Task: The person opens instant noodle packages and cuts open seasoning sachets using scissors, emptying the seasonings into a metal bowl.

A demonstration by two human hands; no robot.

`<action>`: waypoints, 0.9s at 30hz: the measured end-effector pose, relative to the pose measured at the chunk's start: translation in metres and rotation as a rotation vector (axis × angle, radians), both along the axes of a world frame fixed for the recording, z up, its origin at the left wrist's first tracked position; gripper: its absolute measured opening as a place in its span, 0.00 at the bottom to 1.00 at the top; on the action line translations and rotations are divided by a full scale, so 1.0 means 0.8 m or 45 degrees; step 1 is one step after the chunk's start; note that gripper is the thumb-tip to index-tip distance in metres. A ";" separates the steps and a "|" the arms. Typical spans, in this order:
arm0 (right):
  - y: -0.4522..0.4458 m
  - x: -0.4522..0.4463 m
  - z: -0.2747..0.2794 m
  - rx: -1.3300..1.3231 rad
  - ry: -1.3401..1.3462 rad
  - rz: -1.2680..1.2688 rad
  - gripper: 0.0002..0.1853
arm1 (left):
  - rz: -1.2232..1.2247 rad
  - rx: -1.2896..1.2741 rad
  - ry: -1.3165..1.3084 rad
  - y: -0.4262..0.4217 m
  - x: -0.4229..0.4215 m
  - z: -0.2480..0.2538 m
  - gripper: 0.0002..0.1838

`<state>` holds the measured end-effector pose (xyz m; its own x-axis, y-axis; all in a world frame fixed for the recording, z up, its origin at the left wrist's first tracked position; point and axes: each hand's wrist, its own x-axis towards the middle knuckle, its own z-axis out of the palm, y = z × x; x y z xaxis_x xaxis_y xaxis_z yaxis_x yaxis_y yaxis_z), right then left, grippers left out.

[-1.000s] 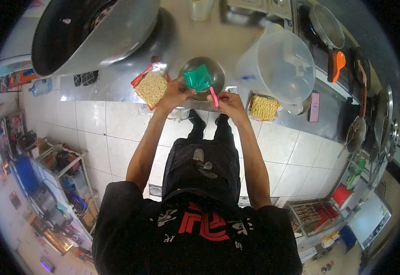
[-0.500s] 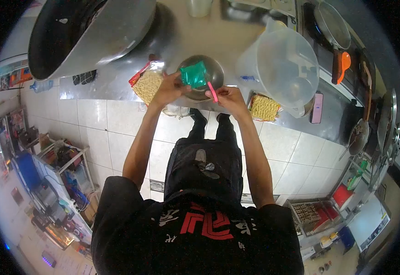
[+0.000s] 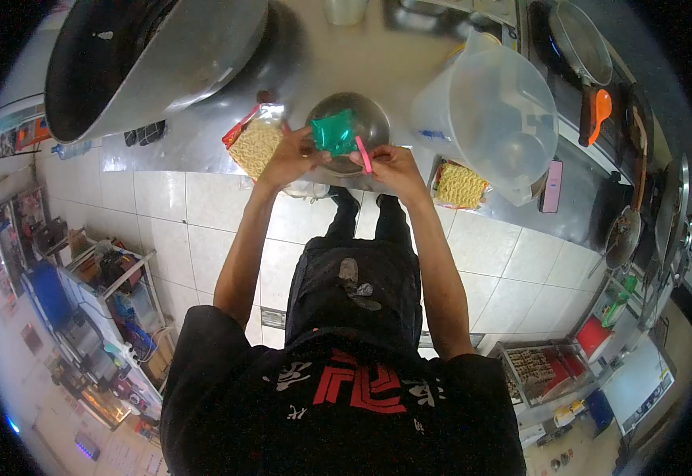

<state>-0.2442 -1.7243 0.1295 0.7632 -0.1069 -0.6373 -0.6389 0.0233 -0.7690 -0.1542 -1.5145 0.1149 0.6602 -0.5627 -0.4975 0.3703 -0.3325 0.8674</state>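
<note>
My left hand [image 3: 289, 161] pinches the lower left edge of a shiny green sachet [image 3: 333, 132], above a round metal bowl [image 3: 373, 119]. In my right hand [image 3: 393, 167] is a slim pink tool [image 3: 364, 153], upright against or very close to the sachet's right edge; its exact kind does not show. Left of the bowl, a block of dried instant noodles [image 3: 255, 148] lies in its opened red wrapper. A second noodle block [image 3: 461, 186] sits on a wrapper to the right of my right hand.
A large metal pot [image 3: 163, 63] stands tilted in view at the left. To the right are a big translucent plastic jug [image 3: 492, 111], a pink phone [image 3: 551, 187] and an orange spoon [image 3: 599, 116]. The steel counter's front edge [image 3: 195, 170] runs just below my hands.
The pink tool in my right hand has shifted slightly left, closer to the sachet's edge. My left hand still holds the sachet over the bowl.
</note>
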 end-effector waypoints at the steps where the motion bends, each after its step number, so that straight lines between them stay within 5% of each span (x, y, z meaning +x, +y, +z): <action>1: 0.000 0.000 -0.001 -0.016 -0.022 0.007 0.22 | -0.005 -0.010 -0.003 0.002 0.001 -0.001 0.24; 20: -0.019 -0.016 -0.014 -0.382 -0.256 0.121 0.25 | -0.282 0.161 -0.098 0.001 0.030 0.039 0.26; 23: -0.025 -0.033 -0.006 -0.517 -0.260 0.107 0.19 | -0.356 0.050 -0.278 -0.002 0.041 0.032 0.27; 27: -0.027 -0.064 -0.001 -0.693 -0.270 -0.058 0.19 | -0.398 0.330 -0.492 -0.011 0.045 0.026 0.25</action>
